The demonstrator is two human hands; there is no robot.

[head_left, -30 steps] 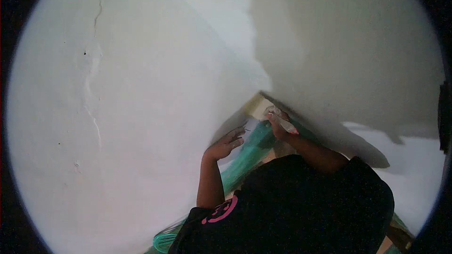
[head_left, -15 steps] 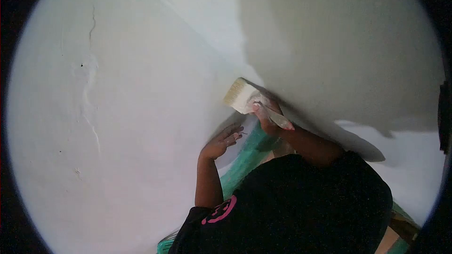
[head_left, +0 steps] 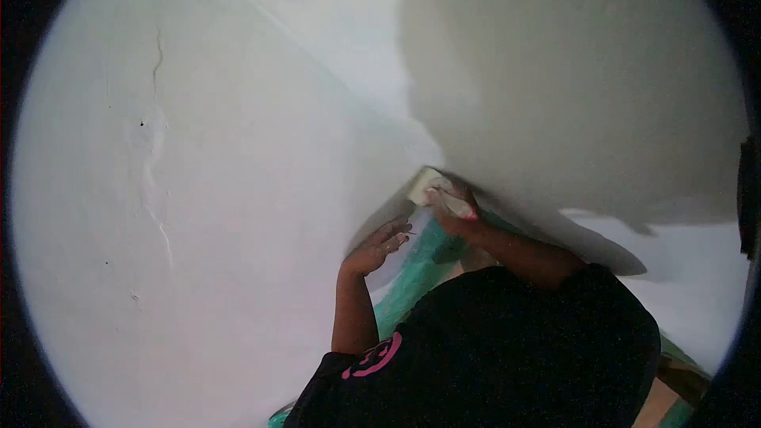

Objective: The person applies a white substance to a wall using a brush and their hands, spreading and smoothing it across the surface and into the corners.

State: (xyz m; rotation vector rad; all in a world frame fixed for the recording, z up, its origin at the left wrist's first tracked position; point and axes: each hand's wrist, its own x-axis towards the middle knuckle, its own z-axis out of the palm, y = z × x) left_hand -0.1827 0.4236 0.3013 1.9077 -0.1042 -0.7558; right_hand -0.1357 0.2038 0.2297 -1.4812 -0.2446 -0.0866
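A wide paintbrush [head_left: 428,185] with pale bristles is in my right hand [head_left: 452,218], whose fingers are wrapped round it. The brush head is at the corner where two white walls meet, and its handle points down and right, toward my wrist. Lower and to the left, my left hand [head_left: 379,248] rests against or just off the left wall [head_left: 246,190], fingers stretched out. Whitish smears mark its fingers. Close to those fingertips shows a thin dark line that I cannot make out.
Cracks [head_left: 166,242] and small dark holes mark the left wall. Shadows fall across the right wall [head_left: 571,95]. Green sheeting [head_left: 420,269] lies below my hands, with more green material [head_left: 682,412] at the lower right. A dark object [head_left: 747,198] stands at the right edge.
My right hand has brought the paintbrush down and slightly right, and less of its bristles shows. My left hand has barely moved. The view has shifted a little, so the wall marks sit lower.
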